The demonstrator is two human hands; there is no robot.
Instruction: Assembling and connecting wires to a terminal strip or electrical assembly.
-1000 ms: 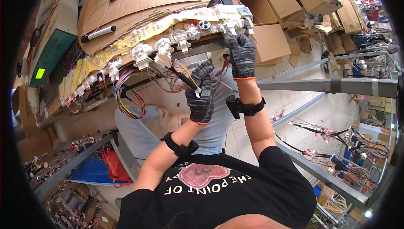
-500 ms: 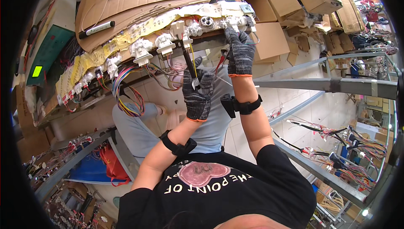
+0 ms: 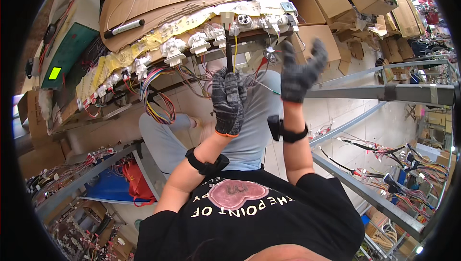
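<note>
Below the workbench (image 3: 158, 1), the gloved left hand (image 3: 229, 100) grips a dark tool (image 3: 229, 55) while the right hand (image 3: 298, 71) hangs open beside the wires (image 3: 261, 66).

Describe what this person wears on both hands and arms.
Both the left hand and the right hand wear dark grey speckled knit gloves; the left cuff has an orange edge. Each forearm carries a black strap band. Short black sleeves.

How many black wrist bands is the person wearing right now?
2: one wrist band on the left forearm below the grey glove, and one wrist band on the right forearm below the raised right hand. None is hidden, as far as shows.
</note>
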